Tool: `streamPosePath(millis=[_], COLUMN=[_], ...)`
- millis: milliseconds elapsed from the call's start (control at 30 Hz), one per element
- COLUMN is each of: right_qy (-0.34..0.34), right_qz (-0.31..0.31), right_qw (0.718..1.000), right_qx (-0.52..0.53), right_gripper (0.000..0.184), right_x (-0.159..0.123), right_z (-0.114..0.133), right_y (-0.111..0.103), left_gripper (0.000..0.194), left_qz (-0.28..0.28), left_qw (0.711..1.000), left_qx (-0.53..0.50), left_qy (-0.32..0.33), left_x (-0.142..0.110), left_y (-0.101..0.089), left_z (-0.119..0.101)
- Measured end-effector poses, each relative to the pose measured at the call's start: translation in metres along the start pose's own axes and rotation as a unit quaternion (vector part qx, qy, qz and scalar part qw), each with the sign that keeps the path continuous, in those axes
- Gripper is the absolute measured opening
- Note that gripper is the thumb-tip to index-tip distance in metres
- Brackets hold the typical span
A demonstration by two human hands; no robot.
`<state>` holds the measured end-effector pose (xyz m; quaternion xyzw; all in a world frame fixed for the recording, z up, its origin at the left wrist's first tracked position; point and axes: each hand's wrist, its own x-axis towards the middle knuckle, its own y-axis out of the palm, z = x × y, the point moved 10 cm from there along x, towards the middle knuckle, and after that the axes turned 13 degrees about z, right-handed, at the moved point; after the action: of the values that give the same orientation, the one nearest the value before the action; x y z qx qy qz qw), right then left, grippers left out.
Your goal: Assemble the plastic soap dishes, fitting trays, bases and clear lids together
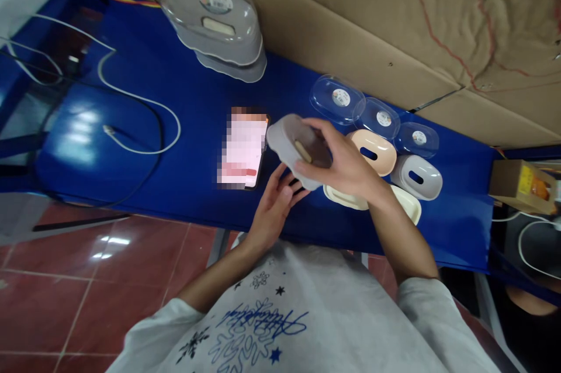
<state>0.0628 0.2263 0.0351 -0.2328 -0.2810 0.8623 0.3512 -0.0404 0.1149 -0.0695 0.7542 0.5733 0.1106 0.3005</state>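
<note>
Gripping 1 grey oval-slotted box (287,142): right hand (339,156). Left hand (276,203): unclenched just beneath, perhaps for support. 3 clear lids (339,97): table's (197,186) far edge, presumably sparing workspace.

Right fingers (323,127) bent, left fingers (273,178) loosely spread nearby.

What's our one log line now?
right hand: holding gray case | left hand: open, near case | phone: on blue table | clear lids: same table
</note>
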Motion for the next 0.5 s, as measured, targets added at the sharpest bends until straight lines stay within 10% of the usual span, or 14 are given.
streamPosePath(millis=[500], right_qy=[-0.023], right_qz=[0.056], right_qw=[0.986], right_qx=[0.152], right_gripper=[0.069], right_x=[-0.028], right_z=[0.009], right_y=[0.019], left_gripper=[0.086], left_qz=[-0.009], left_qw=[0.990], left_qx=[0.130], left_qy=[0.051], left_x=[0.003], left_y=[0.015], left_z=[-0.020])
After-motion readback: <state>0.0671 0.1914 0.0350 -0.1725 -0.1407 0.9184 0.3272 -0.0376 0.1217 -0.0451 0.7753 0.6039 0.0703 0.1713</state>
